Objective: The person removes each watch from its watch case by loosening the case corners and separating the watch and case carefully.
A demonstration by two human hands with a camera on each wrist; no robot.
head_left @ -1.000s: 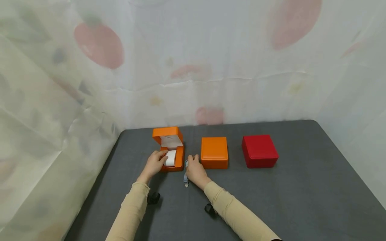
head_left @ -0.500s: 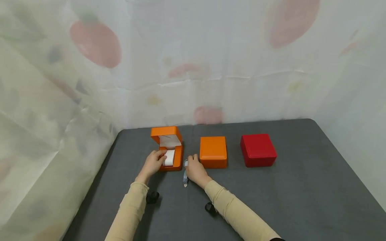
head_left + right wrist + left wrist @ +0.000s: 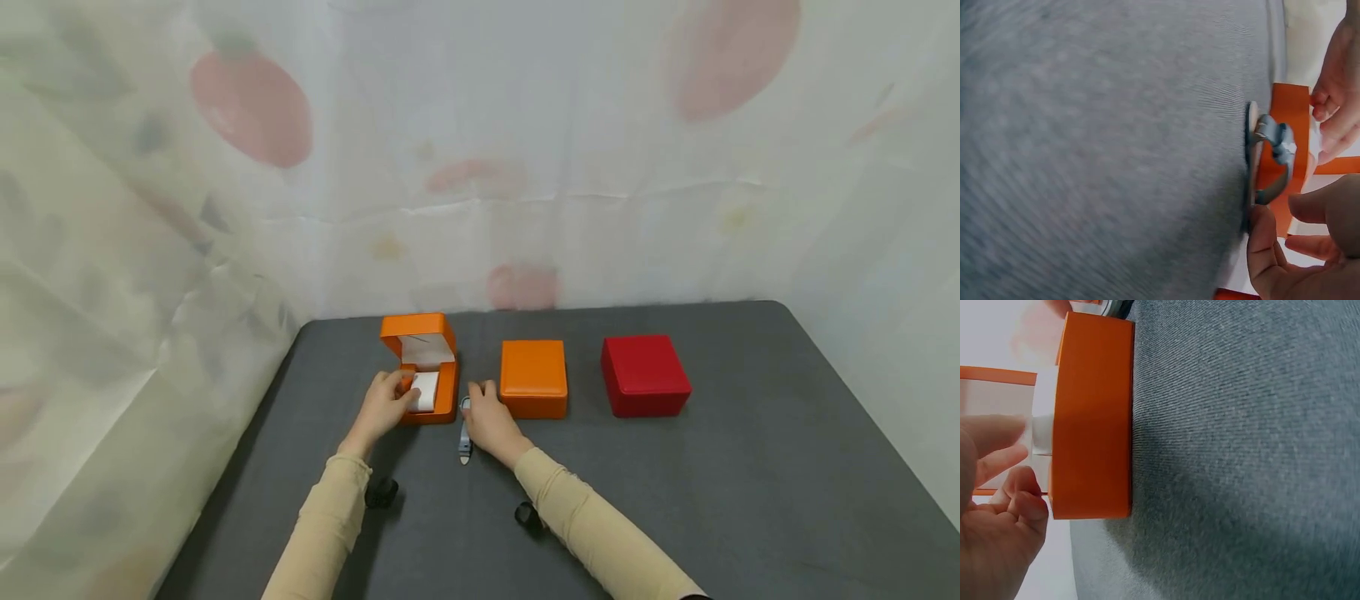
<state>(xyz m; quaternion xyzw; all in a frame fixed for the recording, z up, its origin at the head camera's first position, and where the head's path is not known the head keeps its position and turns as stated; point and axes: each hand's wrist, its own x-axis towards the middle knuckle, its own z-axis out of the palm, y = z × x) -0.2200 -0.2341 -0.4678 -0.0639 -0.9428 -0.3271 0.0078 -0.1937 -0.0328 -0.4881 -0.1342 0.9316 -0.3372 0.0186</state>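
Note:
An orange watch box (image 3: 446,392) stands with its lid raised at the left of the grey table. Inside it sits a white cushion (image 3: 425,392). My left hand (image 3: 382,408) is at the box's left side, its bent fingers at the cushion's edge; the left wrist view shows no clear pinch. Right of the box lies a watch with a light blue-grey strap (image 3: 465,446). My right hand (image 3: 495,425) is beside its round case. In the right wrist view, a fingertip (image 3: 1261,219) touches or nearly touches the watch (image 3: 1275,140), while the thumb stands apart.
A second orange box (image 3: 534,375), lid down, stands just beyond my right hand. Farther right is a closed red box (image 3: 647,375). A patterned white cloth (image 3: 480,242) hangs behind the table (image 3: 735,483). Black wrist devices (image 3: 529,517) sit under both forearms.
My right hand has shifted slightly right, so more of the watch strap shows. My left hand stays at the cushion with barely any movement.

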